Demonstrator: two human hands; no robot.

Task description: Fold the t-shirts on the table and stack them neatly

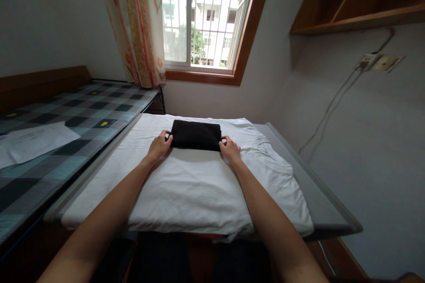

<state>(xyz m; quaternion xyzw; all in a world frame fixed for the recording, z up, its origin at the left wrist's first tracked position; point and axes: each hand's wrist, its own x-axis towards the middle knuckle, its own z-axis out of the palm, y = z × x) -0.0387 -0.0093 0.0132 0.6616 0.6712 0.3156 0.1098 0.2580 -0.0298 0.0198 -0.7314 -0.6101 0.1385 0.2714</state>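
A folded black garment (196, 135) lies on a stack of white cloth (195, 185) spread over a grey table (318, 203). My left hand (160, 145) grips the garment's near left corner, fingers curled on its edge. My right hand (229, 147) pinches the near right corner, fingers bent against the fabric. Both arms stretch forward over the white cloth.
A bed with a checked blue and black cover (66, 124) runs along the left, with a white sheet of paper (33, 141) on it. A window (206, 17) with a patterned curtain (133, 22) is ahead. A wooden shelf (358, 0) and a wall socket with cable (378, 63) are on the right.
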